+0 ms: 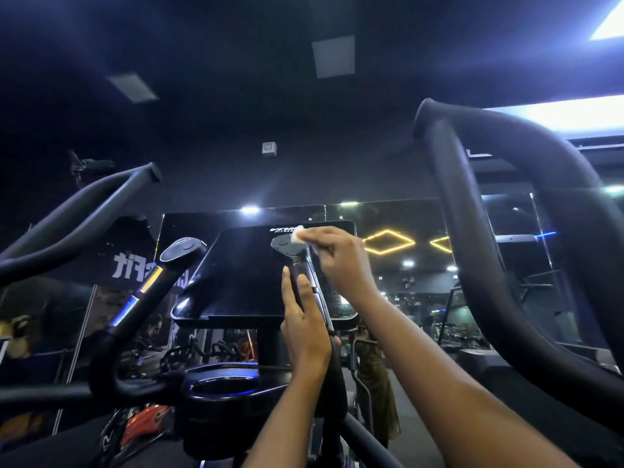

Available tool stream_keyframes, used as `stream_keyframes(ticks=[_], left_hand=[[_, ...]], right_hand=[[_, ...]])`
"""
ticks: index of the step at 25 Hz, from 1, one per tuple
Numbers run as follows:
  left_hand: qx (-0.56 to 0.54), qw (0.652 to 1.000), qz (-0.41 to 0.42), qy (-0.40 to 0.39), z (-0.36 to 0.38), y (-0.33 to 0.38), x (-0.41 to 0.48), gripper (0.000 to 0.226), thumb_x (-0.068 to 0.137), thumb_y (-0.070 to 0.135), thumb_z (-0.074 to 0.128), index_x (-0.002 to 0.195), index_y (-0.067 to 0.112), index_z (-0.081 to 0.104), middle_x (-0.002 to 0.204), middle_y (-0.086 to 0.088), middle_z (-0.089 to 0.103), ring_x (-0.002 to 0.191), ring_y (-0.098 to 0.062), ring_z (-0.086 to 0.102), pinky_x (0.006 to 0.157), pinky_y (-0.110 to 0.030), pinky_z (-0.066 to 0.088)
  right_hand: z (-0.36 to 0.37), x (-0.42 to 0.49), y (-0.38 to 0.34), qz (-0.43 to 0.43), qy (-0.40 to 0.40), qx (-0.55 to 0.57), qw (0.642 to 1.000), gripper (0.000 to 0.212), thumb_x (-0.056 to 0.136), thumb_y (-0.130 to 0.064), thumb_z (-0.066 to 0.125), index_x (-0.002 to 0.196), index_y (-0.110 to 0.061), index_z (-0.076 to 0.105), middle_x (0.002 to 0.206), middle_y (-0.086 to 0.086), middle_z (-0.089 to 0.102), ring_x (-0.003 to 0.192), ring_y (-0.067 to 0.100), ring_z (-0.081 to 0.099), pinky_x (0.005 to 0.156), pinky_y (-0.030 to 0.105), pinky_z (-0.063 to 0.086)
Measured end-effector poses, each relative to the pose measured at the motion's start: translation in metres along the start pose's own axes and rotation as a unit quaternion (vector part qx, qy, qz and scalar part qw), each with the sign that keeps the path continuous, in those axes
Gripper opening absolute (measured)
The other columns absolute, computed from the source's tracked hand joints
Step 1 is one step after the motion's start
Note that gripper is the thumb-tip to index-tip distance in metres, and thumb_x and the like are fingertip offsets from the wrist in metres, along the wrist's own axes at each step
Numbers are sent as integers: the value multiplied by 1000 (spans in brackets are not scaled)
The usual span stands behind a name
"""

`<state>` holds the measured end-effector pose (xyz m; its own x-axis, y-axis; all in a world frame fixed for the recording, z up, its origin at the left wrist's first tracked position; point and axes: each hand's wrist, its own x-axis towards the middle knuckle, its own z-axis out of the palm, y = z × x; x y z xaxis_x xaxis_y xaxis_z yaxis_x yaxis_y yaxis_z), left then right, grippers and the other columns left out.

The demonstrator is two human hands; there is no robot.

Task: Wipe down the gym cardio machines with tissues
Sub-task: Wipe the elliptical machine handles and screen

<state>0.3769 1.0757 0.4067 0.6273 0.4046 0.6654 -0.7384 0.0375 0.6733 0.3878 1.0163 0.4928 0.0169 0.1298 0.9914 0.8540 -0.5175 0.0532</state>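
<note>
Dim gym, elliptical-type cardio machine seen from the user's position. White tissue [297, 237] at the top of the right inner handle [320, 298], against its rounded end cap, in front of the upper edge of the dark console [243, 275]. Right hand [337, 261] pinching the tissue between curled fingertips and pressing it onto the cap. Left hand [304, 319] lower on the same handle, fingers straight and close together, laid flat along the shaft; thumb position not discernible. Round cup holder [219, 396] below the console, rim lit blue, interior too dark to tell contents. Left inner handle [148, 285] untouched, yellow and blue reflections on its stem. Large curved swing arm [472, 231] at right, another swing arm [84, 204] at left.
</note>
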Motion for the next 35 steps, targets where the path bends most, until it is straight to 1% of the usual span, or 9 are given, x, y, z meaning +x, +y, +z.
stream_keyframes(ticks=[5,13,18,22,27,29,30,32,35], left_hand=[[5,1000,1,-11,-2,4,-5,78,56,100,13,129,71,17,128,-2,59,99,-42,65,82,-57,53],[-1,1000,2,-14,-4,13,-11,77,68,82,16,141,57,21,104,7,58,83,-35,68,76,-50,56],[18,1000,6,-6,-3,13,-8,56,91,60,20,145,46,24,123,2,60,79,-10,55,69,-29,46],[11,1000,7,-8,-4,10,-7,66,79,70,17,143,52,22,102,12,57,62,-21,65,69,-44,57],[9,1000,20,5,-4,13,-9,45,89,61,22,134,58,21,86,27,49,56,-7,63,69,-32,57],[3,1000,12,6,-4,12,-9,49,81,68,21,130,62,20,86,26,49,62,-18,66,72,-42,58],[6,1000,12,6,-4,13,-9,50,82,68,21,132,61,20,85,26,47,61,-16,66,72,-39,58],[22,999,29,6,-4,14,-9,47,95,54,23,141,49,23,80,25,40,49,9,58,56,-6,48],[24,999,33,-5,-5,16,-10,47,101,41,22,148,36,23,85,25,43,48,24,46,48,0,36]], right_hand=[[10,19,12,-182,-135,-107,968,22,76,0,66,95,-7,74,100,7,70,93,27,65,82,36,53],[-3,-1,18,-234,-117,-177,949,37,72,6,57,104,-8,70,103,8,69,95,30,63,72,43,56],[10,35,0,-211,-241,-218,922,28,84,-9,55,107,-14,69,112,4,66,102,25,58,85,39,49],[13,48,8,-180,-233,-260,920,25,81,-4,58,102,-11,69,107,4,66,99,24,57,85,39,47],[17,47,11,-185,-243,-213,928,24,82,-2,59,101,-13,70,109,1,67,100,27,60,100,43,39],[11,53,15,-159,-236,-205,937,28,83,-1,58,107,-10,70,113,4,66,104,26,59,105,36,34],[8,52,18,-143,-225,-194,944,31,83,0,58,111,-10,68,116,4,66,107,24,59,106,30,32],[4,45,21,-100,-198,-156,962,36,84,4,56,115,-12,67,119,3,64,112,21,57,101,25,35],[7,28,27,-2,-118,-46,992,35,86,6,53,114,-10,67,117,4,66,112,17,58,92,4,35]])
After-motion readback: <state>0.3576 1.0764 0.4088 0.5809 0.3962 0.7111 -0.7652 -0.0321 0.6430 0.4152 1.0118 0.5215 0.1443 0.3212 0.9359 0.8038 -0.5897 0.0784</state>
